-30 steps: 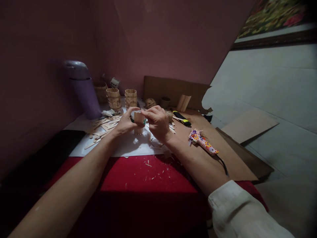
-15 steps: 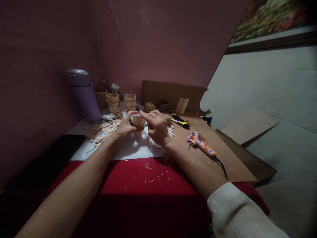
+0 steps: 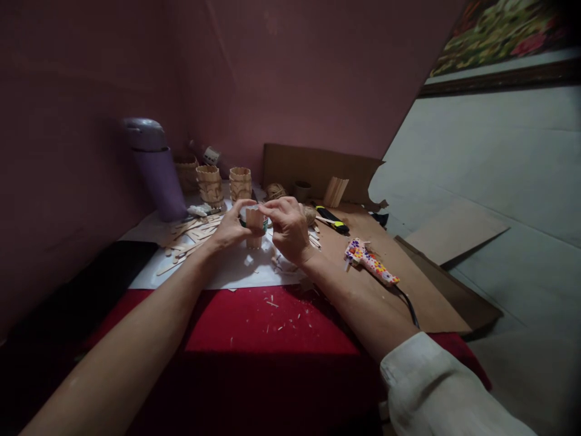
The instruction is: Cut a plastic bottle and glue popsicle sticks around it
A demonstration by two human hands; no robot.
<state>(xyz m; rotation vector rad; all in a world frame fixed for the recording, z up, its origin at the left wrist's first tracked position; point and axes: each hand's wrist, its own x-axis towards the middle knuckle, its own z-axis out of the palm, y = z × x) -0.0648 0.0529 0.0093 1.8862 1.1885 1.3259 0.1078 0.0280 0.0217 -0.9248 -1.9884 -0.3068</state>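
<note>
My left hand [image 3: 230, 225] is wrapped round the side of a small cup with a dark green print, thumb and forefinger near its rim. Short craft sticks [image 3: 254, 229] stand upright side by side on the cup's near face, covering part of it. At the top of the cup, my right hand [image 3: 287, 229] has thumb and forefinger pinched together by the rim. What these fingertips hold, if anything, is too small to make out. Loose craft sticks [image 3: 193, 239] lie scattered on white paper [image 3: 222, 277] to the left of my hands.
A purple flask [image 3: 158, 181] and stick-covered cups [image 3: 240, 183] stand at the back. Twine [image 3: 275, 192] lies behind my hands. On cardboard [image 3: 408, 297] to the right are a box cutter [image 3: 333, 220], a flowered glue gun [image 3: 370, 261] with cord and a stick panel [image 3: 336, 192].
The view has shifted slightly. Both hands stay at the cup in nearly the same pose, with the right fingertips still pinched beside its rim.
</note>
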